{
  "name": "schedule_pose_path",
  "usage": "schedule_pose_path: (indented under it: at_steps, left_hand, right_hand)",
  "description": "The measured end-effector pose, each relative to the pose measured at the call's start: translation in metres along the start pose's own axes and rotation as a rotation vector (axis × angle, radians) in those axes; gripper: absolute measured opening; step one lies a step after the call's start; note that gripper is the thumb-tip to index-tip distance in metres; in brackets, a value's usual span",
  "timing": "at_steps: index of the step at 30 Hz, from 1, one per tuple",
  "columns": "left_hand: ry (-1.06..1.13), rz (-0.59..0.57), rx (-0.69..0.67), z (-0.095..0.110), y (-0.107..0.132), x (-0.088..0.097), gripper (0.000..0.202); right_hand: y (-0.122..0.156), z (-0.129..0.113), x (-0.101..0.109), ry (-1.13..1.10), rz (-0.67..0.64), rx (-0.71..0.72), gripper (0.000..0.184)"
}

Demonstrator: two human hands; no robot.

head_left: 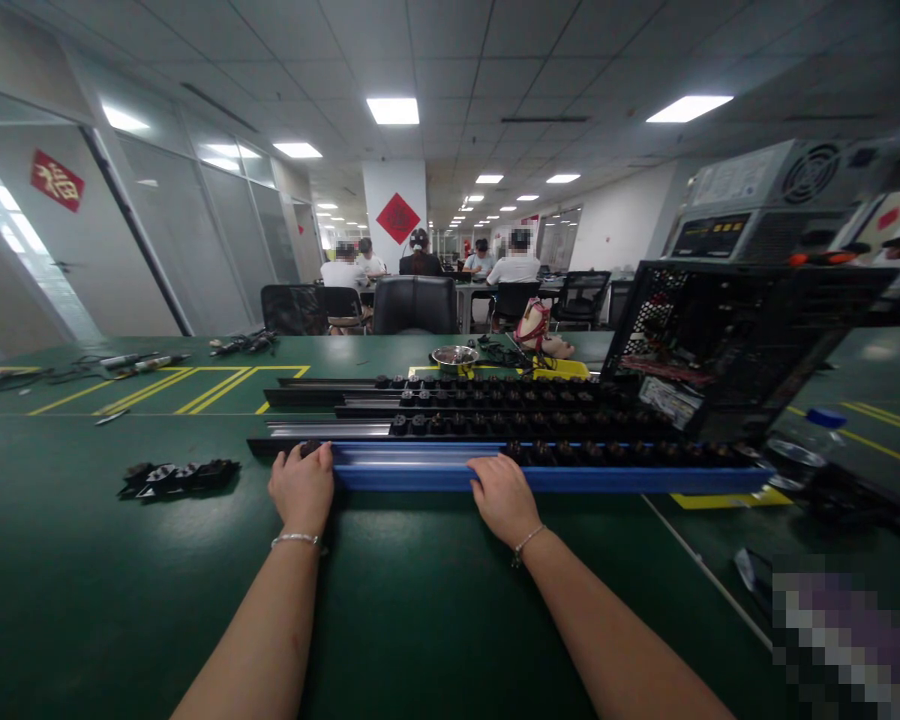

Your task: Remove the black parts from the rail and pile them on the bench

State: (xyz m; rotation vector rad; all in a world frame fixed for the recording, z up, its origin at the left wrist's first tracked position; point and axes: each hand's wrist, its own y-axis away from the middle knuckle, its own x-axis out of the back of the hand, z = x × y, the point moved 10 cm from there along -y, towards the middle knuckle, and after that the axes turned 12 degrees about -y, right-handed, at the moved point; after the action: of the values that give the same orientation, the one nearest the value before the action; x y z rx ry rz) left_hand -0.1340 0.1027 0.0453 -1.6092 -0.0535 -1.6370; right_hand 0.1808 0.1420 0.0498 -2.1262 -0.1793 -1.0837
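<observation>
A long blue rail (pixel 405 480) with a silvery channel lies across the green table in front of me. Black parts (pixel 615 455) fill its right stretch in a row. At the rail's left end, my left hand (pixel 304 490) is closed with its fingertips on a small black part (pixel 311 447). Further right, my right hand (pixel 504 495) grips the rail from the front, its fingers over the top edge beside the first of the row; the fingertips are partly hidden. Behind lie several black rails (pixel 300 396), also carrying black parts.
Loose black parts (pixel 178 478) lie at left. An open computer case (pixel 720 340) stands at right, with power supplies (pixel 787 190) beyond. A metal bowl (pixel 455 357), yellow tray (pixel 559 370) and cables are behind the rails. A blue-capped bottle (pixel 821 425) is at right. People sit further back.
</observation>
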Motion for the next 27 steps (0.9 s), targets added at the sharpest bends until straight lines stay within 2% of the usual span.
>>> schedule_pose_path:
  at_steps: [7,18,27]
  left_hand:
    - [-0.152,0.085,-0.056,0.004,-0.002,0.005,0.043]
    - [-0.17,0.096,-0.045,-0.004,-0.005,0.011,0.054]
    - [-0.143,0.003,0.006,-0.009,-0.007,0.007,0.053]
  right_hand:
    - [0.0,0.001,-0.001,-0.014,-0.008,-0.016,0.026]
    - [0.0,0.001,0.0,-0.011,-0.001,-0.007,0.026]
    - [-0.001,0.0,-0.001,0.001,-0.015,-0.011,0.026]
